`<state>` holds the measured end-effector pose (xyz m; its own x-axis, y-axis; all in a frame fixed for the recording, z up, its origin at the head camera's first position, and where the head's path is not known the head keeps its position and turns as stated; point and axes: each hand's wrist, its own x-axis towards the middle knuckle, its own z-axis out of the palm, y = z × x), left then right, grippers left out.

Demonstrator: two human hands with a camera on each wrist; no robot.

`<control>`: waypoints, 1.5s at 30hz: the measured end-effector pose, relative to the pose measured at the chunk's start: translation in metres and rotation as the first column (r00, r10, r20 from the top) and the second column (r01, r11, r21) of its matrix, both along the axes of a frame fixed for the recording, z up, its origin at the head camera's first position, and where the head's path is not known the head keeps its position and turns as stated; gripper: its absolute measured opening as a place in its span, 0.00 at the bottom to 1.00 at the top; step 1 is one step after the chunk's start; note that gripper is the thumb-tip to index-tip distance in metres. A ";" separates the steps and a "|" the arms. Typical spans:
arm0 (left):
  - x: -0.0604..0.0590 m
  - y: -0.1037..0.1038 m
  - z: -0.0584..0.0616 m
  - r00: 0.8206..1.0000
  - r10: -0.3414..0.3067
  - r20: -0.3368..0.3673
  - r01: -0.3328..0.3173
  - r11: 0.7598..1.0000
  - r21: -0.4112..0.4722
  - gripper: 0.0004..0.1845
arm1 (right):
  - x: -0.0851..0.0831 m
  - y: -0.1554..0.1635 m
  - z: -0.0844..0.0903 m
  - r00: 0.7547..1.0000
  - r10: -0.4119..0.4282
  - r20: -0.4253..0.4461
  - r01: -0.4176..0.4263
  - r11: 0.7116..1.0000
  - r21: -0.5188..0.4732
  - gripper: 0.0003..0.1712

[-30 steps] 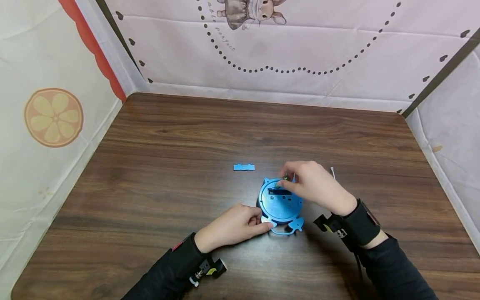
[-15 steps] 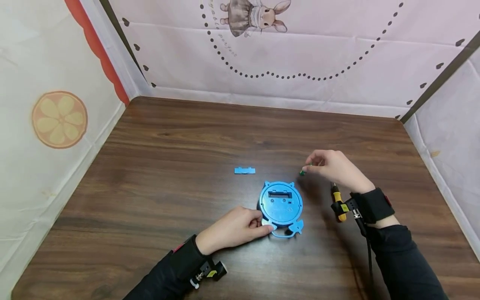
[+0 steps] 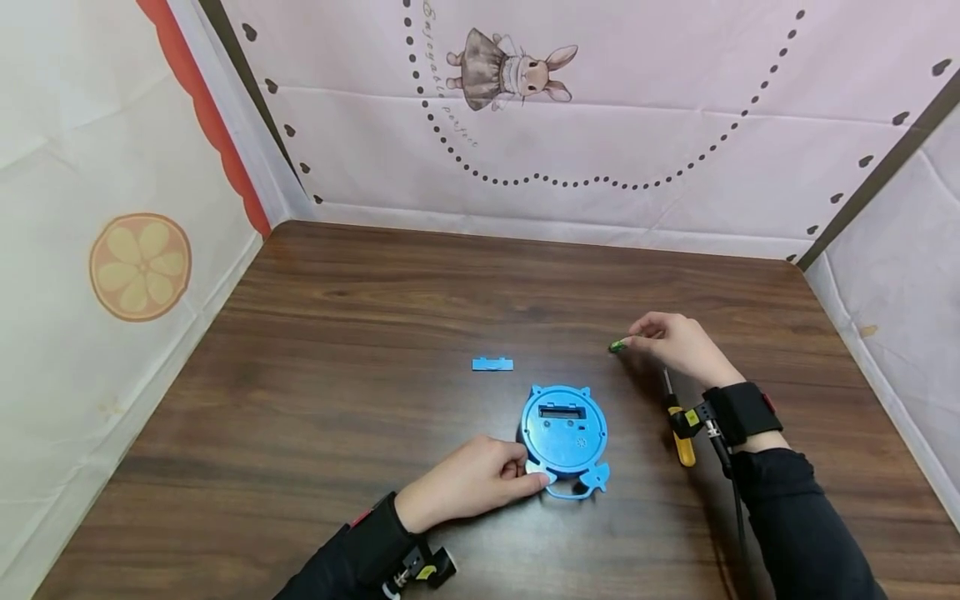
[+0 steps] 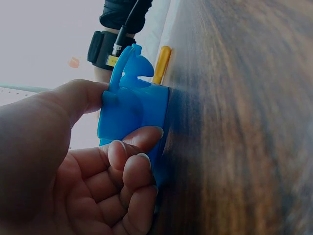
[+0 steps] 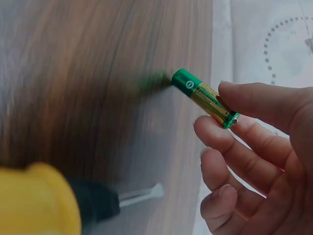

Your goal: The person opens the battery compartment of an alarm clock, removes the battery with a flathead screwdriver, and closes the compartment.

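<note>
A round blue clock-like device (image 3: 564, 442) lies back side up on the table, an oblong battery slot (image 3: 562, 412) uncovered near its top. My left hand (image 3: 480, 479) pinches its lower left edge; in the left wrist view the thumb is on one face and curled fingers are on the side (image 4: 122, 112). Off to the upper right, my right hand (image 3: 678, 342) holds a green and gold battery (image 5: 205, 98) between thumb and fingers, tilted low over the wood. Whether the battery touches the table I cannot tell. A small blue battery cover (image 3: 492, 364) lies above the device.
A yellow and black screwdriver (image 3: 682, 437) lies under the right wrist, tip pointing away from me. The brown wooden table (image 3: 337, 400) is bordered by white printed cloth walls (image 3: 615, 142) at the back and sides. A cable (image 3: 738, 508) hangs along the right sleeve.
My right hand has moved from the device's slot to the upper right, carrying the battery. The screwdriver has come into view. The left hand keeps its grip, and the head view has tilted up slightly.
</note>
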<state>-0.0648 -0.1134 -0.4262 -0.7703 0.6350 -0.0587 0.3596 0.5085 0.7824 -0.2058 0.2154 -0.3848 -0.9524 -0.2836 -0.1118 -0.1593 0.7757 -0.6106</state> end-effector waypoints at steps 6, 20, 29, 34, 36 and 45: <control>0.000 0.001 0.000 1.000 0.001 -0.007 -0.001 1.000 -0.009 0.21 | -0.004 0.014 -0.008 1.000 -0.018 0.025 0.018 1.000 0.005 0.18; -0.003 0.003 -0.003 1.000 0.004 0.008 -0.004 1.000 -0.011 0.21 | -0.003 0.045 -0.008 1.000 0.019 0.007 -0.020 0.997 0.074 0.13; -0.004 0.005 -0.001 1.000 0.019 0.020 -0.019 0.999 -0.026 0.21 | -0.003 0.048 -0.012 1.000 0.012 -0.019 -0.010 0.997 0.080 0.10; -0.004 0.005 -0.002 0.999 0.017 0.028 -0.016 1.000 -0.022 0.20 | -0.003 0.048 -0.012 0.999 0.028 -0.029 -0.025 0.995 0.094 0.10; -0.005 0.006 -0.002 1.000 0.018 0.026 -0.017 1.000 -0.024 0.20 | -0.003 0.048 -0.012 0.999 0.032 -0.027 -0.029 0.995 0.097 0.10; -0.004 0.007 -0.004 1.000 0.021 0.005 -0.020 0.999 -0.029 0.20 | -0.003 0.047 -0.013 0.999 0.027 -0.022 -0.025 0.996 0.084 0.11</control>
